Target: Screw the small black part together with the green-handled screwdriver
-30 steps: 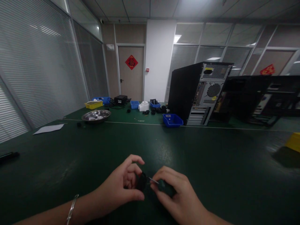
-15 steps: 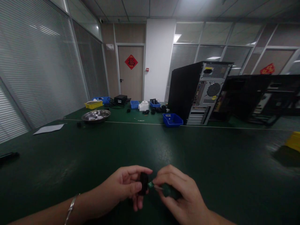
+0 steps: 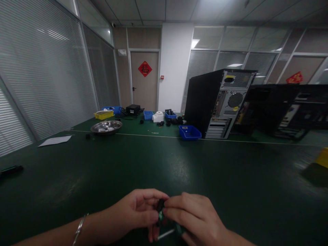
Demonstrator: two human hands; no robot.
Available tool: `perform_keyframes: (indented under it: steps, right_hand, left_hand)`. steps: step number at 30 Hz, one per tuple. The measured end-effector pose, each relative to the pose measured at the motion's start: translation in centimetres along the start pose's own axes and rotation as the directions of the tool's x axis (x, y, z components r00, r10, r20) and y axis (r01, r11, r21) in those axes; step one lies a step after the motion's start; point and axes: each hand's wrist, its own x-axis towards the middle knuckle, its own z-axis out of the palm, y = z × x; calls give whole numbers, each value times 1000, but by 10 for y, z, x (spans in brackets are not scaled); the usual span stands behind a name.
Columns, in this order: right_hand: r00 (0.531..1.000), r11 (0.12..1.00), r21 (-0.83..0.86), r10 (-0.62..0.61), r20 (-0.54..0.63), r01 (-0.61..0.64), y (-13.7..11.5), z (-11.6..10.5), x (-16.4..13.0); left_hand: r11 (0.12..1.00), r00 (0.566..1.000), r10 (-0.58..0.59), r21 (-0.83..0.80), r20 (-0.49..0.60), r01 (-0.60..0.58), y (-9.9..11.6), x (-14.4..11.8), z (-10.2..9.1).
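Near edge of the green counter [image 3: 179, 164]: left hand [image 3: 135, 213] pinches a small black part [image 3: 160, 205], right hand [image 3: 197, 218] closed on a green piece [image 3: 161, 216] touching it; a slipped grip could likely drop either onto the counter.

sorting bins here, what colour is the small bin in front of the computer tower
Blue: the small bin beside the computer tower, seen in the head view.

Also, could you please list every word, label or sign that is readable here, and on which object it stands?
"福": gold character on the red diamond sign on the door.
Red decoration on the right-hand window: blurred, unreadable.
Yellow stickers on the computer tower: too small to read.
Small black part in the hands: no text visible.
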Motion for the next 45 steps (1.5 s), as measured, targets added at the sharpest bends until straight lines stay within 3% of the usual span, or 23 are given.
perform_keyframes:
  steps: [5, 12, 17, 22, 27, 29, 30, 31, 34, 35, 37, 39, 41, 45]
  right_hand:
    - [997, 982, -171, -77, 12, 78, 0, -3, 2]
    - [997, 982, -184, -37, 75, 50, -1, -6, 1]
    - [982, 987, -159, 56, 182, -27, 2, -4, -4]
    - [922, 978, -118, 203, 330, -174, 4, -1, -4]
    - [893, 953, -53, 300, 336, -300, 6, -3, -6]
    - [888, 939, -16, 331, 321, -344, 7, -3, -8]
    - [883, 932, 7, 340, 324, -362, 8, -3, -8]
    - [876, 924, 31, 349, 334, -380, 9, -2, -9]
    - [854, 903, 97, 356, 378, -419, 12, -1, -10]
    - [853, 901, 113, 349, 388, -420, 12, 0, -10]
    - [851, 900, 131, 334, 406, -416, 11, 0, -9]
    - [850, 902, 133, 325, 415, -410, 10, 0, -7]
    - [849, 903, 135, 320, 419, -407, 9, 0, -6]
    - [857, 903, 161, 302, 418, -398, 8, -1, -5]
  left_hand:
    - [994, 998, -65, 93, 27, 62, 6, -1, 2]
    - [990, 998, -68, 122, 11, 66, 9, -1, 1]
    - [987, 999, 4, 162, -44, 3, 6, -2, -2]
    - [972, 984, 91, 230, -156, -53, 7, -5, -1]
    - [947, 949, 202, 296, -241, -126, 13, -1, -14]
    - [928, 889, 286, 336, -356, -164, 22, 0, -27]
    - [916, 831, 336, 357, -442, -181, 27, 1, -36]
    - [913, 764, 365, 363, -532, -184, 32, 1, -45]
    - [891, 507, 453, 367, -733, -267, 48, -2, -78]
    - [883, 447, 467, 374, -763, -285, 52, -3, -89]
    - [871, 368, 481, 386, -796, -304, 57, -7, -109]
    - [862, 315, 489, 396, -813, -316, 59, -11, -122]
    - [858, 293, 493, 402, -819, -320, 59, -14, -130]
    - [859, 321, 499, 410, -805, -306, 59, -14, -127]
